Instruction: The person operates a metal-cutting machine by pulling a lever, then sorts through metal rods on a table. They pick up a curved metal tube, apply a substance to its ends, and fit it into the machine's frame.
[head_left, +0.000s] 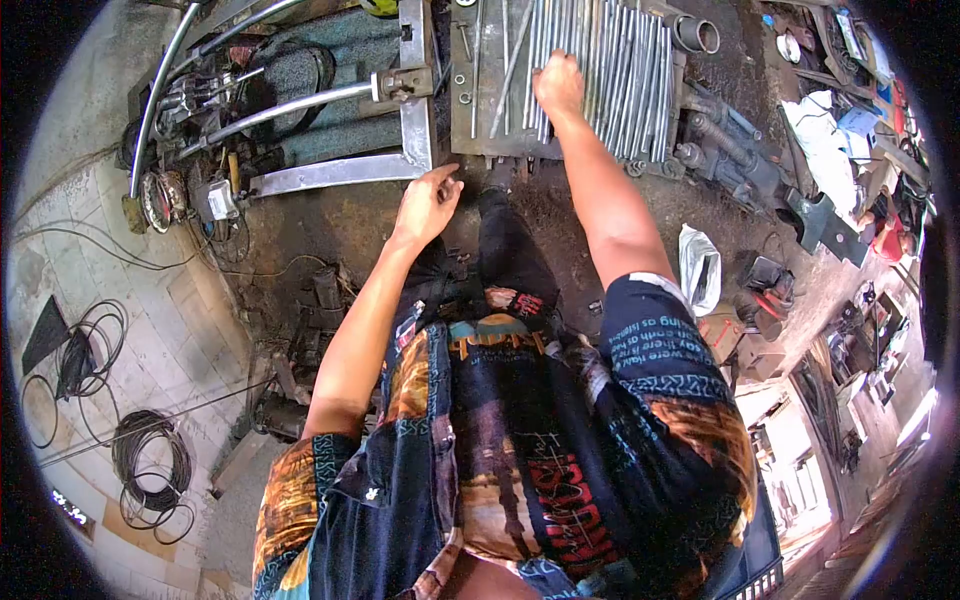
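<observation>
A row of thin grey metal rods (pixel 625 70) lies side by side on a steel work plate (pixel 468 120) ahead of me. My right hand (pixel 558 85) reaches out over the left part of the row, fingers curled down around some rods. My left hand (pixel 428 202) hovers lower, fingers spread and empty, its fingertips close to the near corner of the steel plate and the flat steel frame bar (pixel 330 175). Between my arms, my dark trouser leg (pixel 510 250) stands on the dirty floor.
At the upper left stands a machine with curved steel pipes (pixel 290 108). Black cable coils (pixel 150 460) lie on the tiled floor to the left. A white plastic bag (pixel 700 265), short pipe sections (pixel 697 35) and cluttered tools and cloths (pixel 830 150) fill the right.
</observation>
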